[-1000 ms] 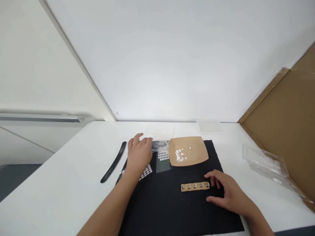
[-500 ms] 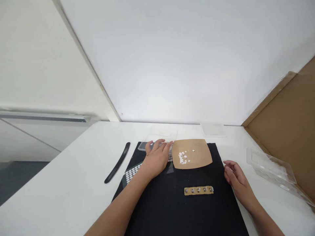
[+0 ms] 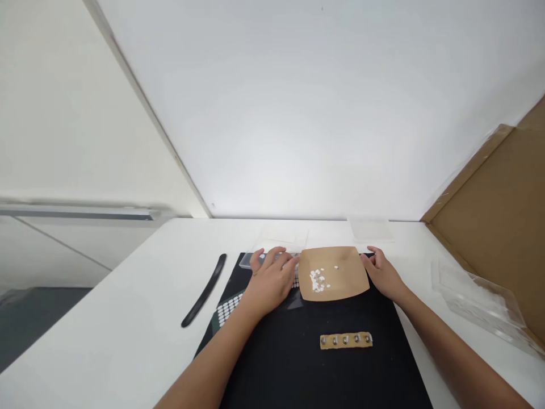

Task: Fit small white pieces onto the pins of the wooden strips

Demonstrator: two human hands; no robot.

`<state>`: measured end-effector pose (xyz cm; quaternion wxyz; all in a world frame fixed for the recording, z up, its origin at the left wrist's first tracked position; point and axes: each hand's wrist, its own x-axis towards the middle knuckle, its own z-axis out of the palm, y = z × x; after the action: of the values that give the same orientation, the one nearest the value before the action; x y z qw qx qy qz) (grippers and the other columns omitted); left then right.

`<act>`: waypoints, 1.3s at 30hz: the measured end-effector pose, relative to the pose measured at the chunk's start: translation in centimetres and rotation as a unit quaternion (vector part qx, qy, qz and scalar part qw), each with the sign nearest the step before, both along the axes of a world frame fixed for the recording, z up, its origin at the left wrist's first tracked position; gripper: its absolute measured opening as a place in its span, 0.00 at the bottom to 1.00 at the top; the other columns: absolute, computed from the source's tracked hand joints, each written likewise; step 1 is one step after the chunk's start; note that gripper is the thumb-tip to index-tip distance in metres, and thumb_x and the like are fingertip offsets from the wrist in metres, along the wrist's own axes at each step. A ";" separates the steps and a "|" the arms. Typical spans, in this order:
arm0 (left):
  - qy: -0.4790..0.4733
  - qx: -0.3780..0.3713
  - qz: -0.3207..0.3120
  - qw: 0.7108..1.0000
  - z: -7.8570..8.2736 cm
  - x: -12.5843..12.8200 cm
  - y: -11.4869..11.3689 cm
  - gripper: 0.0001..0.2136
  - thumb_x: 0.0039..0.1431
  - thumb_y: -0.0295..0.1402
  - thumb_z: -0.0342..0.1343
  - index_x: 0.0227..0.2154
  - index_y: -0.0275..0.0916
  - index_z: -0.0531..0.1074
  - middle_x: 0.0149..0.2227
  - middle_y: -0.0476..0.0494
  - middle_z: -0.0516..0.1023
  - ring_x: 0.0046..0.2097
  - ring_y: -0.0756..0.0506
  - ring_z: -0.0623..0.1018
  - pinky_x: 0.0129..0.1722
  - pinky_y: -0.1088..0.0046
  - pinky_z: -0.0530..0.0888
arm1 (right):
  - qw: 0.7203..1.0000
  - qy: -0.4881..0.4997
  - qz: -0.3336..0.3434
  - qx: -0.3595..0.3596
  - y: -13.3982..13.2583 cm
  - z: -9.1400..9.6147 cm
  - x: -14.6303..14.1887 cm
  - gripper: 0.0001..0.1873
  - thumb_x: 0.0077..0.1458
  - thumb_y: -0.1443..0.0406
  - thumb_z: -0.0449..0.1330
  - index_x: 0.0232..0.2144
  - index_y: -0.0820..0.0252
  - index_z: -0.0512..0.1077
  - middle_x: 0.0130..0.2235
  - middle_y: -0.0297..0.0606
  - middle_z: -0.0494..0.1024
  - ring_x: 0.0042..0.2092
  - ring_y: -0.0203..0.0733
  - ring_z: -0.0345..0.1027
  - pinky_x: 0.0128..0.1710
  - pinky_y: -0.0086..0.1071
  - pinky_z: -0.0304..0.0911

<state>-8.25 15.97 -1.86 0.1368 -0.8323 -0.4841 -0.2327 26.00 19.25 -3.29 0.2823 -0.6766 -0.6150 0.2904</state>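
A brown paper tray (image 3: 340, 287) with small white pieces (image 3: 316, 280) heaped toward its left side lies on the far part of a black mat (image 3: 272, 363). Against the tray's left rim rests the index fingertip of my left hand (image 3: 272, 284); its other fingers are bent and spread over a clear plastic box and a sheet of white dots, which it partly hides. At the right rim, my right hand (image 3: 383, 276) has thumb and fingers closed on the edge. Nearer me is a tan strip (image 3: 346, 341) carrying several shiny metal balls or studs.
A black curved bar (image 3: 204, 291) lies left of the mat. Another dotted sheet (image 3: 227, 308) sits partly under my left forearm. Clear plastic containers (image 3: 481, 298) stand at the right, with a clear lid (image 3: 370, 229) by the wall. A cardboard panel (image 3: 498, 221) bounds the right side.
My right hand has moved left and away from me, from beside the mat to the tray's right rim. My left hand stays at the left rim. The view has shifted slightly.
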 end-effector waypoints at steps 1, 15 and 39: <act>-0.002 0.004 0.022 1.000 0.1 -0.1 0.1 0.16 0.68 0.23 0.52 0.53 0.44 0.75 0.48 0.39 0.84 0.61 0.31 0.74 0.65 0.40 0.53 | 1.000 0.002 0.007 0.000 0.2 -0.2 -0.2 0.36 0.68 0.45 0.53 0.67 0.61 0.58 0.35 0.32 0.76 0.37 0.45 0.75 0.39 0.36 0.67; -0.045 -0.061 0.222 0.972 0.3 -4.2 2.0 0.14 0.73 0.33 0.45 0.43 0.40 0.77 0.40 0.37 0.85 0.51 0.30 0.73 0.55 0.43 0.56 | 0.989 0.092 0.114 0.001 -1.4 -0.9 1.6 0.24 0.63 0.58 0.56 0.59 0.54 0.73 0.39 0.39 0.84 0.40 0.49 0.78 0.41 0.40 0.73; -0.120 -0.113 0.103 0.981 -2.5 -4.8 3.7 0.14 0.69 0.42 0.56 0.41 0.44 0.85 0.36 0.38 0.82 0.37 0.38 0.78 0.40 0.58 0.75 | 0.987 0.056 0.148 -0.017 -1.7 0.5 1.8 0.21 0.60 0.60 0.57 0.54 0.52 0.77 0.42 0.38 0.84 0.41 0.50 0.77 0.42 0.39 0.72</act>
<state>-13.09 19.68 -4.31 0.0056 -0.7540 -0.6034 -0.2594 27.80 17.60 -2.75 0.2590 -0.5650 -0.6868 0.3769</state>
